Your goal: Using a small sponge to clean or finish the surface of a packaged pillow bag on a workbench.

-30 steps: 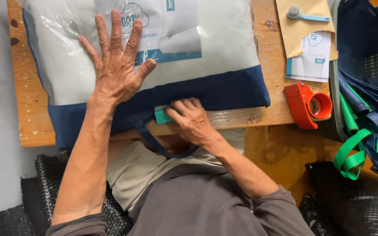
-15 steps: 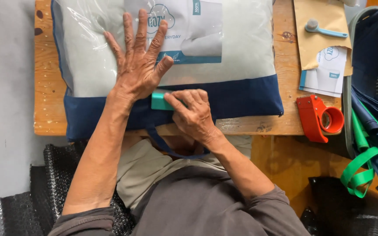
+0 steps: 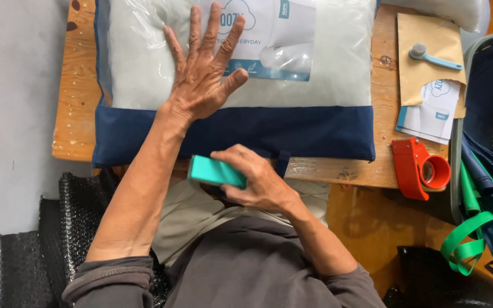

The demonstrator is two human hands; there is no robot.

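A white pillow in a clear plastic bag with a navy blue bottom band (image 3: 315, 134) lies on a wooden table (image 3: 75, 102). My left hand (image 3: 203, 74) rests flat on the pillow, fingers spread wide. My right hand (image 3: 255, 179) grips a small teal block (image 3: 215, 171) at the table's near edge, just below the navy band and off the bag's surface. A printed paper insert (image 3: 275, 34) shows through the plastic at the top.
A red tape dispenser (image 3: 420, 168) sits at the table's right front corner. Behind it lie a brown envelope (image 3: 429, 34) with a small blue scoop (image 3: 432, 56) and a printed leaflet (image 3: 432, 117). A basket with navy and green straps (image 3: 486, 205) stands at the right. Black bubble wrap (image 3: 35, 251) lies on the floor.
My right hand has drawn the teal block back from the navy band toward me, to the table edge. My left hand stays pressed flat on the pillow.
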